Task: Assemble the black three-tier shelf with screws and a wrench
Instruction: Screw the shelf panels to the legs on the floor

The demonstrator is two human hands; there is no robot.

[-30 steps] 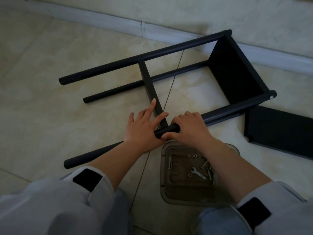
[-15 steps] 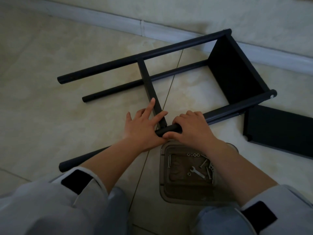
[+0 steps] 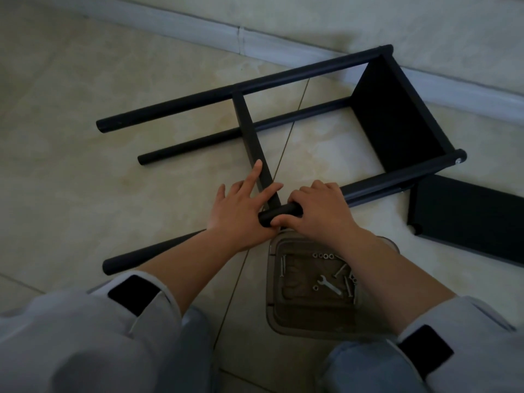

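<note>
Right hand [image 3: 317, 211] wraps the near pole [image 3: 280, 212], left hand [image 3: 243, 205] splays flat at nine o'clock, steadying the middle panel [image 3: 249, 134] for alignment.

We have a single view, from a wide-angle camera worn on the person's head, looking forward and steeply down at the tiled floor [image 3: 85, 154]. It sits close: our sleeves fill the bottom corners and both forearms reach up into the middle of the frame. The baseboard [image 3: 198, 32] runs across the top, marking the far limit of what we see. With only one camera, no second view shares any part of the scene
</note>
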